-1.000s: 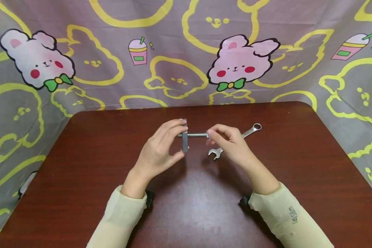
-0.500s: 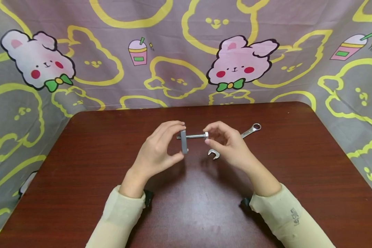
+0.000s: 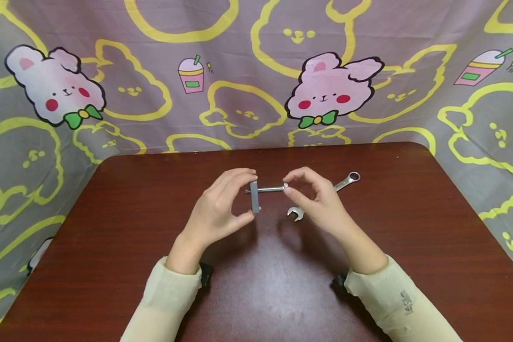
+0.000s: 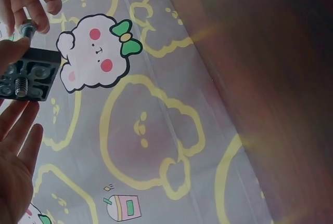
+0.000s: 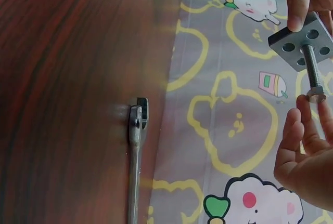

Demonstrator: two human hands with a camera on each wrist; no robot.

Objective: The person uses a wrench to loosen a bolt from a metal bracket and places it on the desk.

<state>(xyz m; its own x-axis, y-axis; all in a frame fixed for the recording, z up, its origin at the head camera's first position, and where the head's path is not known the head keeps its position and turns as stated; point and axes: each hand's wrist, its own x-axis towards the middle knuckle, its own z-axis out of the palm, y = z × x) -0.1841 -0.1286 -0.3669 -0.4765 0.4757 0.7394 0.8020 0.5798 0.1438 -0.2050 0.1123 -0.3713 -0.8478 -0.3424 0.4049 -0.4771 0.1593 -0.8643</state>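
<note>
Head view: your L grip (image 3: 215,204) pinches the gray plate (image 3: 254,197) by its edges, up off the worktop (image 3: 111,237); R grip (image 3: 318,194) pinches the bolt (image 3: 271,189) at its head. Wrench (image 3: 347,180) lies nearby, unheld.
L wrist view: bolt's threaded end pokes out the plate's hollowed side.
R wrist view: bolt's in the mid hole, most of the shank on the head side.
Bolt step: prob threading thru, imo.
Next twist: prob needs plate steady, bolt square, tbh.

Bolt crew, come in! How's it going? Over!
Left fingers gripping block. Right fingers pinching bolt by head. Bolt through block, tip showing. Wrench lying nearby, not blocking.
</note>
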